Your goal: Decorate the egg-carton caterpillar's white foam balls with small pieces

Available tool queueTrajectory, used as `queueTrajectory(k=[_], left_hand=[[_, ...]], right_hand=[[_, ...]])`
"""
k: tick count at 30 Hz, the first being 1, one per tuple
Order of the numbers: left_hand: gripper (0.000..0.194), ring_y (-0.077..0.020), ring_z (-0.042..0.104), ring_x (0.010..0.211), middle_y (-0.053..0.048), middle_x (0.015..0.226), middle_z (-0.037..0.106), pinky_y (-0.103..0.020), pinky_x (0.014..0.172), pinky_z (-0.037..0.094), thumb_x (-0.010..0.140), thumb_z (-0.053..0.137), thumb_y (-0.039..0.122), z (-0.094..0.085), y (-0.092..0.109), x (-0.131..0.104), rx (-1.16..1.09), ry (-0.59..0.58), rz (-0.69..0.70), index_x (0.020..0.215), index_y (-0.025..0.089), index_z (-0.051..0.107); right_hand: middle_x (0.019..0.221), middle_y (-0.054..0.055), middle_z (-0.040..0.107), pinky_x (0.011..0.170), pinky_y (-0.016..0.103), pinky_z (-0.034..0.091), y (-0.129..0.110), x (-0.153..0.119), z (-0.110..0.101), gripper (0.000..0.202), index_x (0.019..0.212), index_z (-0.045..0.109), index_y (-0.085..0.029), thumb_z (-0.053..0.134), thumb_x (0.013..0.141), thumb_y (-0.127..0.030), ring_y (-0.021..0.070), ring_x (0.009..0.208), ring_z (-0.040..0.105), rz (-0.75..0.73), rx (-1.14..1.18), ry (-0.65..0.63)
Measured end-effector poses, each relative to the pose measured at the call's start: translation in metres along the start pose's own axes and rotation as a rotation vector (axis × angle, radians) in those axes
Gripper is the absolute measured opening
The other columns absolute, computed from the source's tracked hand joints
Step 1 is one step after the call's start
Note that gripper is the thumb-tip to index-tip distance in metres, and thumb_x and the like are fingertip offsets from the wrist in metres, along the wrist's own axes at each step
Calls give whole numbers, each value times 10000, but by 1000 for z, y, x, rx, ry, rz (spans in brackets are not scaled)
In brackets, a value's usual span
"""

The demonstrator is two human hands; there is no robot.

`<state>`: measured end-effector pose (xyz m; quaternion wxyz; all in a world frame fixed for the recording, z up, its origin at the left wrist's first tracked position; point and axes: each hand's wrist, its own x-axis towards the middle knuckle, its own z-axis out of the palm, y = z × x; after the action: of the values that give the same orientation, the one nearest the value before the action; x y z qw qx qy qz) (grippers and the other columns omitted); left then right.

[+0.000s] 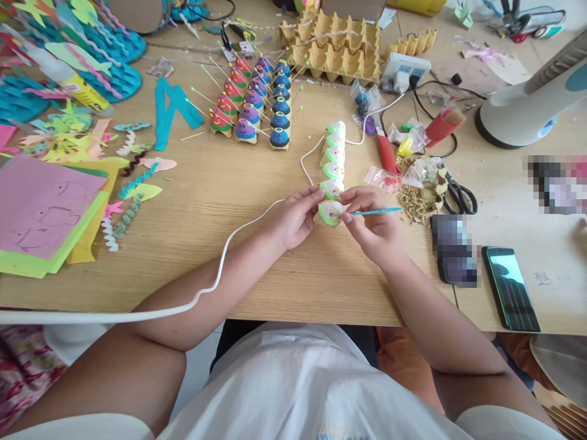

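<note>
In front of me lies a strip of egg-carton cups [333,154], covered in white and light green with small coloured dots. My left hand [300,215] grips its near end from the left, thumb and fingers closed against the side. A thin blue stick [376,211] is pinched in my right hand [375,223]. Its left tip touches the nearest cup. The right fingertips also rest close along the strip's right side, partly hiding it.
Painted egg-carton strips [250,101] with pins stand behind. Paper sheets [50,201] and craft shapes lie left. A white cable [224,263] crosses my left forearm. Scissors [458,194], a phone [511,287], a power strip [406,67] and a lamp base [509,119] are on the right.
</note>
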<state>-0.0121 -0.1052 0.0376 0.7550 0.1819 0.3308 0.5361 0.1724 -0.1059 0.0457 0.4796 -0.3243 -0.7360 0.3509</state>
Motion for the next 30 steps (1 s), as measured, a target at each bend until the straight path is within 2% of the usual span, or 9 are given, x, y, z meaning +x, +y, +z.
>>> queueTrajectory(k=[12,16,19,21,25,30], left_hand=[[73,-91,708,681,5,795,776,-212,725,547,944,796,156,1,0,-1,-12,15,5,880,155,761],[33,-111,741,742,-19,884,816,-226,732,570,965,777,183,-3,0,2,-8,-9,-24,948,157,788],[71,-98,734,721,-16,916,828,-215,677,567,997,732,166,-5,0,4,-35,14,-47,967,157,796],[120,-84,719,683,-5,869,815,-199,641,559,1015,701,148,-4,1,5,-62,36,-48,931,157,786],[96,-86,717,675,3,835,798,-193,643,566,1003,732,167,-3,1,5,-72,41,-49,917,163,775],[62,-98,748,749,-11,920,827,-205,693,595,1003,728,183,-9,0,7,-79,24,-43,982,157,780]], right_hand=[[1085,57,753,1021,506,579,-4,2,0,163,916,699,-291,757,977,-430,250,1098,725,-22,-33,6],[1125,44,748,1018,460,617,-2,2,-1,228,920,681,-291,798,944,-485,225,1107,739,103,153,75],[1163,8,749,893,352,648,5,4,-7,275,915,642,-290,832,913,-489,175,1039,768,249,353,165],[1173,-17,755,826,295,642,11,6,-12,277,920,608,-292,812,928,-480,146,1014,774,305,432,180],[1169,-40,759,778,262,626,16,7,-19,271,943,560,-302,754,960,-489,126,982,761,353,468,165],[1169,-14,730,800,271,608,10,4,-13,300,913,582,-287,783,938,-509,126,964,716,334,382,133]])
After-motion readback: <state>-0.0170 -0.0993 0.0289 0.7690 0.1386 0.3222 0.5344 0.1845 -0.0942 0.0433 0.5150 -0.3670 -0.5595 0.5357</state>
